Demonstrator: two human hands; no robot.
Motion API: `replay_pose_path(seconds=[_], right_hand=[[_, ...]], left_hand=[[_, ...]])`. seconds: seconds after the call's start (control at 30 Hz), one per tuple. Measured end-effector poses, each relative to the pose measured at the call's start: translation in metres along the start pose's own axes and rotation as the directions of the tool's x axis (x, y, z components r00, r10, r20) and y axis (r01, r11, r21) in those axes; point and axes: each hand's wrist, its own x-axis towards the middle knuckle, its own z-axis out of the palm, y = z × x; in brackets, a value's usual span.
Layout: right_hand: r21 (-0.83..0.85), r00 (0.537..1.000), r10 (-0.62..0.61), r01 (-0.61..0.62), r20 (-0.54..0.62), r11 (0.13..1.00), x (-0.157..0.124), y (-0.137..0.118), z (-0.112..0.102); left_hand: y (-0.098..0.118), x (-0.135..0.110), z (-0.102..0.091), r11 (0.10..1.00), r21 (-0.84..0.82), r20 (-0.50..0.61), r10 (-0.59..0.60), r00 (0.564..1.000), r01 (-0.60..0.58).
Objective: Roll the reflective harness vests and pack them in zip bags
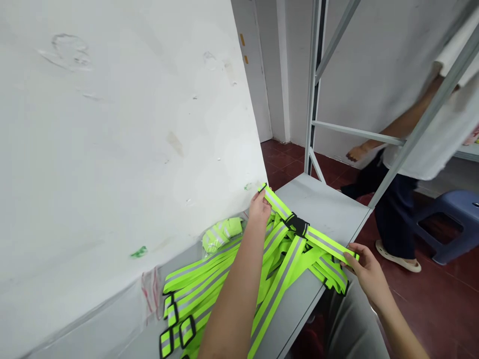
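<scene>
A neon yellow-green reflective strap with a grey stripe is stretched between my hands, a black plastic buckle at its middle. My left hand pinches the upper end, close to a small black slider. At the other end, my right hand grips the strap between thumb and fingers. Below and to the left lies a heap of matching reflective straps, with several black adjuster loops at the near left. My left forearm hides part of the heap.
A rolled strap in a clear bag lies against the white panel. More clear plastic bags lie at the left. A metal frame rises from the grey table. Beyond it are a walking person and a blue stool.
</scene>
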Motion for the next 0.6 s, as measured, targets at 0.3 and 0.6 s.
replay_pose_path(seconds=[0.3, 0.6], right_hand=[[-0.083, 1.0, -0.007, 0.005, -0.027, 0.997, 0.0, -0.017, 0.001], [0.072, 0.999, 0.014, -0.011, -0.043, 0.997, -0.005, -0.022, 0.005]], left_hand=[[-0.007, -0.09, 0.025, 0.924, 0.219, 0.07, 0.305, 0.95, -0.313], [-0.064, -0.148, -0.009, 0.063, 0.528, 0.848, 0.015, 0.529, -0.847]])
